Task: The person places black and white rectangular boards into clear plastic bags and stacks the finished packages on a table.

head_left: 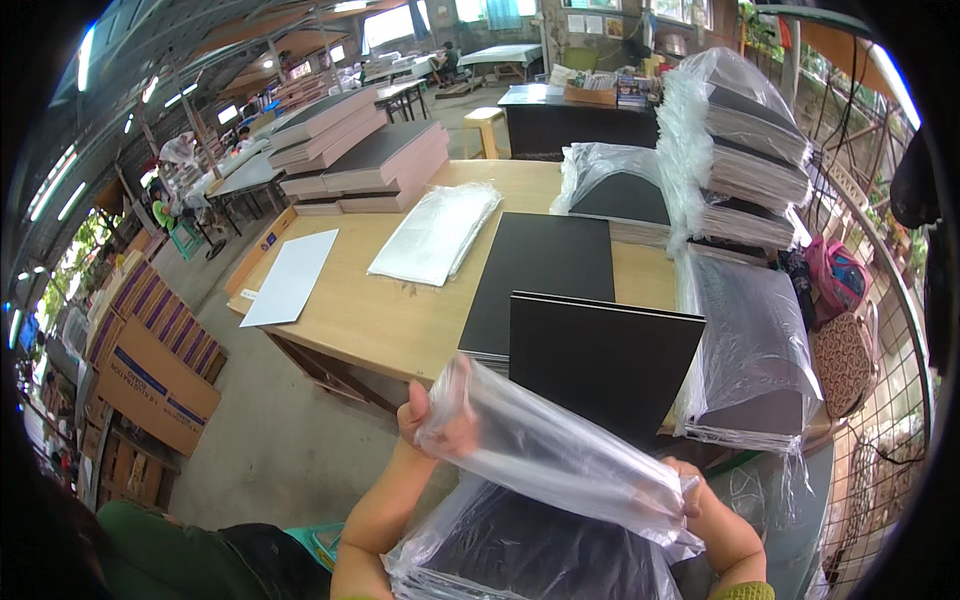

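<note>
Fluorescent tubes (85,58) light a busy workshop, where a pale wooden worktop (370,325) spreads out behind and to the left of an upright black panel (600,360). Just in front of that panel, on the person's side, a clear plastic bag (560,455) spans the gap between two hands. To me it looks very light, limp and slick, the sort of film that clings, creases and might tear under a fingernail. I'd hold it by its two ends and leave the loose middle alone. The left hand (428,430) has its thumb up, its fingers veiled by the film; whether they pinch it or sit inside, I can't tell. The right hand (690,490) has a closed grip, bunching the other end. Nearer the person than the panel sit dark boards under plastic (540,540). Behind the panel lie flat black boards (545,250); to its right is a plastic-wrapped stack (750,340). Farther back and left of it rest a whitish bundle of film (435,235) and a pale sheet (290,277).
</note>
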`<state>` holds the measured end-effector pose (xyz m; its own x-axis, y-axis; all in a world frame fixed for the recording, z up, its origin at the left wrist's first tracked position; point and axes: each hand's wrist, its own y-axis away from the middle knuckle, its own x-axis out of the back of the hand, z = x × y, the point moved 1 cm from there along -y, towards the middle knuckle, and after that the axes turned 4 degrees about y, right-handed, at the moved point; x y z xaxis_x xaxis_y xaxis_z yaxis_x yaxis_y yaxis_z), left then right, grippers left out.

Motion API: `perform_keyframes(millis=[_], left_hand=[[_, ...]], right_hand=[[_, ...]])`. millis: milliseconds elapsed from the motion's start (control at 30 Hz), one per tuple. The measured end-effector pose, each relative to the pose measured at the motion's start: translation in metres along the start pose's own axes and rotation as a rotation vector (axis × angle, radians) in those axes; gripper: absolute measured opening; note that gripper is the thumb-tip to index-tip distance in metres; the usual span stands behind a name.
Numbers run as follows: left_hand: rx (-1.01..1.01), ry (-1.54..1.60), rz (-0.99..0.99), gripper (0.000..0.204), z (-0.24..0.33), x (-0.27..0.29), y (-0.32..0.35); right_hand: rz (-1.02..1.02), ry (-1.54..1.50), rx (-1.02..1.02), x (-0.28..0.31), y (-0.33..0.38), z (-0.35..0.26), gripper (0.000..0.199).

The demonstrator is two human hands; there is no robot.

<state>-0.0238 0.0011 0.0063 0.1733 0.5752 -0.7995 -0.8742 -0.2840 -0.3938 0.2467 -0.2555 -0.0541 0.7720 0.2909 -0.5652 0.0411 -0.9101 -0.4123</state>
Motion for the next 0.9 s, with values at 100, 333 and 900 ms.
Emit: perform_keyframes(millis=[100, 333, 900], left_hand=[[0.118, -0.708, 0.243, 0.034, 0.018, -0.008, -0.005], [-0.417, -2.076, 0.656, 0.044, 0.003, -0.031, -0.089], [0.453, -0.933, 0.521, 0.019, 0.053, -0.051, -0.049]], right_hand=[[0.595, 0.074, -0.015, -0.018, -0.018, -0.046, 0.009], [1.054, 1.226, 0.287, -0.013, -0.090, -0.077, 0.008], [0.810, 1.293, -0.096, -0.065, -0.085, -0.117, 0.012]])
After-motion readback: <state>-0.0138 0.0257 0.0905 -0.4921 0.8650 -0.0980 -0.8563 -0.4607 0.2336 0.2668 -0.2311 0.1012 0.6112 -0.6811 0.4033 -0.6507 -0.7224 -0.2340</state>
